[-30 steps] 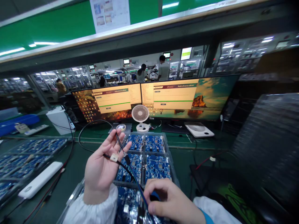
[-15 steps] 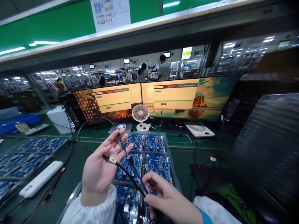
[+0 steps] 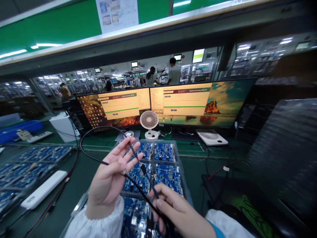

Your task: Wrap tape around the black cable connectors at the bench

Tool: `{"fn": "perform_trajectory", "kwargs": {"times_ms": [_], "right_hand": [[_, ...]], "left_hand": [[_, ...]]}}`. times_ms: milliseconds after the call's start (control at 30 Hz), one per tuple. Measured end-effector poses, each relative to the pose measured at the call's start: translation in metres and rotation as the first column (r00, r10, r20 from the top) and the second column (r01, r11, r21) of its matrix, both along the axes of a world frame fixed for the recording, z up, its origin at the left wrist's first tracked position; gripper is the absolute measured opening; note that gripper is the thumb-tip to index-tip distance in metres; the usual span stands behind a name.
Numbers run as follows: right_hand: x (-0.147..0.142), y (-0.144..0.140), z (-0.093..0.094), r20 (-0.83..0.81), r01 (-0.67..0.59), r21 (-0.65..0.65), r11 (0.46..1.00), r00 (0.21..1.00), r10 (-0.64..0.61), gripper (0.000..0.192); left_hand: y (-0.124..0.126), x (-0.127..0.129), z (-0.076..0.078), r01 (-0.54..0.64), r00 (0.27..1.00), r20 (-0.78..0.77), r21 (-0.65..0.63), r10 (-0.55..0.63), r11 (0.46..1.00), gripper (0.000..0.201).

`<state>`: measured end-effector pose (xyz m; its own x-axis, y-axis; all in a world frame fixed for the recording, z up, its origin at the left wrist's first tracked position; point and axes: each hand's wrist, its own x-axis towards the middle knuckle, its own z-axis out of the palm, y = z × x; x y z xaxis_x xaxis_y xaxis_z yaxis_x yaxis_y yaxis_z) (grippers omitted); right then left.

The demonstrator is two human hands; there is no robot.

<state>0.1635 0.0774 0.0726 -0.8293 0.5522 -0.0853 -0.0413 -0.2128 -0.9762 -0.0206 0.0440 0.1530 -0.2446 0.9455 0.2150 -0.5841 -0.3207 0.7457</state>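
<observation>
A black cable (image 3: 83,148) arcs in a wide loop above the bench and runs through both of my hands. My left hand (image 3: 106,183) is palm up, its thumb pressing the cable against the palm while the other fingers are spread under another stretch of it. Between the hands, a small black connector (image 3: 143,168) joins a thin dark wire (image 3: 151,185). My right hand (image 3: 173,206) pinches this wire, and the thicker cable passes by its fingers; its end is hidden. Beneath both hands lie blue circuit boards (image 3: 164,152) in a clear plastic tray (image 3: 184,180).
Two monitors (image 3: 119,105) stand at the back, with a small white fan (image 3: 149,120) before them. To the left lie another tray of boards (image 3: 42,155) and a white oblong device (image 3: 44,189). Stacked clear trays (image 3: 279,158) rise at right. People stand far behind.
My left thumb has come down over the white tag on the cable. The connector has shifted slightly right, and my right hand now grips the thin wire with its fingertips.
</observation>
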Motion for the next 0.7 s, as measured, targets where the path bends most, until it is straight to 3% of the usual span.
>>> {"fn": "perform_trajectory", "kwargs": {"times_ms": [167, 533, 700], "right_hand": [[0.0, -0.0001, -0.001, -0.001, 0.004, 0.054, 0.999, 1.0, -0.003, 0.046], [-0.0009, 0.0001, -0.008, 0.029, -0.049, 0.056, 0.997, 0.998, 0.048, 0.042], [-0.0002, 0.0011, -0.0059, 0.046, -0.035, 0.115, 0.993, 0.998, 0.03, 0.039]], "left_hand": [[0.0008, 0.0003, -0.0009, 0.011, 0.999, -0.048, 0.017, -0.01, 1.0, 0.062], [-0.0004, -0.0012, 0.0033, -0.05, 0.999, 0.001, 0.024, 0.05, 0.998, 0.061], [-0.0003, -0.0042, 0.0026, -0.055, 0.998, -0.004, 0.02, 0.055, 0.998, 0.062]]}}
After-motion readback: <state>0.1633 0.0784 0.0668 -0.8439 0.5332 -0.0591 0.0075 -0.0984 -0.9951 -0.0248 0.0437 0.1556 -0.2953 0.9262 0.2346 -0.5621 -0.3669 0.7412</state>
